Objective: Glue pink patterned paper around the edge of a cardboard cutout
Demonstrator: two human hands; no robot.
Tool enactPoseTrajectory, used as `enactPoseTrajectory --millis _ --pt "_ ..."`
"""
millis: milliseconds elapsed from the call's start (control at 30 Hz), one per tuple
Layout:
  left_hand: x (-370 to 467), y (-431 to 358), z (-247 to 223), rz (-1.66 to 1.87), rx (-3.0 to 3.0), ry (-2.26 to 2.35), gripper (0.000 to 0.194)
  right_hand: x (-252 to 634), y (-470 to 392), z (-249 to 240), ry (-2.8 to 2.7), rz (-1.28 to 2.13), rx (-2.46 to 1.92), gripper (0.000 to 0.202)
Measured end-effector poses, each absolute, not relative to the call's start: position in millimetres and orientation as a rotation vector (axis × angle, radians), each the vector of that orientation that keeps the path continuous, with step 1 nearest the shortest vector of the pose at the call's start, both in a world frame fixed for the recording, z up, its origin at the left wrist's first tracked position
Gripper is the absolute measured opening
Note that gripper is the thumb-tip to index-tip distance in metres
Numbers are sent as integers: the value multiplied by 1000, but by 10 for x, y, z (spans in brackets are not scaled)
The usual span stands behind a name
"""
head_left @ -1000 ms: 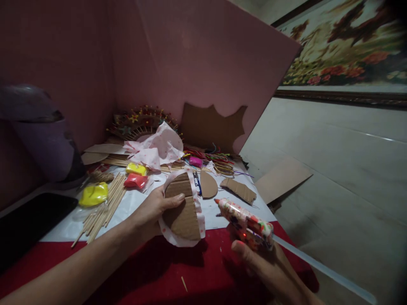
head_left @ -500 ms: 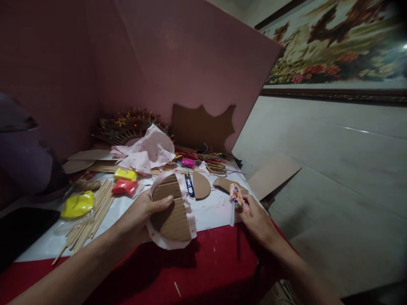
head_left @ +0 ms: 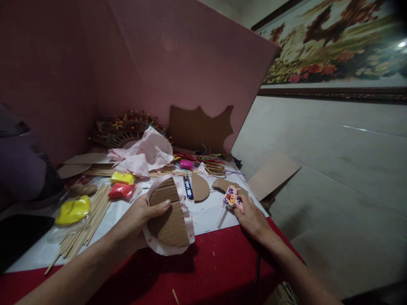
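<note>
The brown corrugated-cardboard half-oval [head_left: 170,226], edged with pink-dotted white fabric [head_left: 190,232], is in the left hand [head_left: 136,220] above the red-and-white-covered surface [head_left: 219,262], thumb pressing its face, other fingers hidden. The right hand's [head_left: 254,220] fingers grip a flower-patterned glue gun [head_left: 232,197]. Beyond, pale tiled wall [head_left: 343,156].

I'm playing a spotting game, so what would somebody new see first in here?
Probably the brown cardboard piece with spotted cloth round its edge, held in the left hand near the middle. Next might be the flowery glue gun in the right hand. Then perhaps the big framed picture on the wall, upper right.
</note>
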State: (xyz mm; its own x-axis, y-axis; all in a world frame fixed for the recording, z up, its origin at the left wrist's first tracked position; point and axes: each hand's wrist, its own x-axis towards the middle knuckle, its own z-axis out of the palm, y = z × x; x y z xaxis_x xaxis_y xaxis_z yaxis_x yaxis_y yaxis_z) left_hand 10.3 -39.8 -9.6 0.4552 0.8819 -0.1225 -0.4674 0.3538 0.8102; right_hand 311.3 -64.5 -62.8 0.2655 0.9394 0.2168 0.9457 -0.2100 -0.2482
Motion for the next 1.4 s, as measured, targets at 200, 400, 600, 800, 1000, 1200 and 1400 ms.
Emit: enactPoseTrajectory --millis 200,400,600,800,1000,1200,1400 --pt "91 -411 -129 958 817 587 37 3085 -719 -550 -1781 -84 -2132 41" --pt "80 -445 -115 923 864 533 37 2472 -898 -142 -1782 358 -1448 27" --pt "67 -494 -111 872 907 470 38 1919 -689 49 -1454 1137 -1068 29" --pt "62 -529 -99 868 937 388 44 1746 -506 50 -1117 1538 -862 19" --pt "65 -539 -123 818 923 337 52 1663 -491 0 -988 1592 -803 25" --pt "74 -534 -132 822 901 327 54 1637 -532 -51 -1041 1549 -790 32" --pt "84 -537 -138 803 900 309 51 1594 -584 -56 -1066 1549 -842 45"
